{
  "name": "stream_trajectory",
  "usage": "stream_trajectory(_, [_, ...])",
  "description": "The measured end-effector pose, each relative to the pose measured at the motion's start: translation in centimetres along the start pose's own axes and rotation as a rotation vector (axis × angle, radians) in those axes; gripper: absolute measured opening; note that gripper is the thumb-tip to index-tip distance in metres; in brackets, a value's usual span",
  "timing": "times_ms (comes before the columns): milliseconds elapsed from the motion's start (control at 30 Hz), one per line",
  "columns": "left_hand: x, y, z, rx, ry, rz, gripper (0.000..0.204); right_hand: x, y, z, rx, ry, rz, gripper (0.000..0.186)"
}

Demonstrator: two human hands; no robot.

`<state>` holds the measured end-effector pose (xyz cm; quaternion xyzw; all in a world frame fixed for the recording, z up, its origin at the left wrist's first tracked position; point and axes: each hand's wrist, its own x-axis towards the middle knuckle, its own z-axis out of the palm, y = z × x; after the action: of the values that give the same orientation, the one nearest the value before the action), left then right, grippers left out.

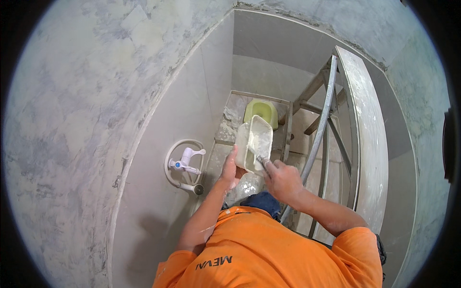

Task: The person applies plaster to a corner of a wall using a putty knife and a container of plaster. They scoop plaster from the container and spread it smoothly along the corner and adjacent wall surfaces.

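Note:
My left hand (231, 169) is wrapped round the near left side of a whitish rectangular tub (242, 148), which is tilted so its inside shows. White paste (261, 136) coats the inside of the tub. My right hand (285, 183) grips a putty knife (260, 159) by its handle at the tub's near end. The knife's blade reaches into the tub and is smeared with paste, so its exact shape is hard to make out. White smears also mark my right fingers and forearms.
A white tap (186, 162) with a coiled hose sticks out of the grey tiled wall (153, 158) on my left. Close on my right stands a stepladder (321, 126) with a long, paste-spattered plank (369, 129). Past the tub, a yellow-green squat toilet (262, 108) lies in the floor.

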<state>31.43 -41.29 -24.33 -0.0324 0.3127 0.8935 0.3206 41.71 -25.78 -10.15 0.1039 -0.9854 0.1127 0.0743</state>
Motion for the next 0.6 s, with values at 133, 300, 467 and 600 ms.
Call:
stream_trajectory(133, [-0.4,0.8,0.4,-0.170,0.131,-0.033,0.057,0.1,-0.3,-2.3,0.039,-0.136,-0.092,0.024])
stream_trajectory(300, [0.4,-0.1,-1.7,-0.308,0.013,-0.059,0.056,1.7,0.3,-5.0,0.022,-0.094,-0.034,0.024])
stream_trajectory(467, [0.2,-0.6,-1.0,-0.131,-0.039,-0.146,0.059,1.1,0.8,-2.0,-0.125,-0.031,0.052,0.020])
stream_trajectory(600, [0.3,-0.6,-1.3,-0.092,0.087,-0.143,0.061,-0.1,-1.0,-1.9,-0.107,-0.169,-0.052,0.020])
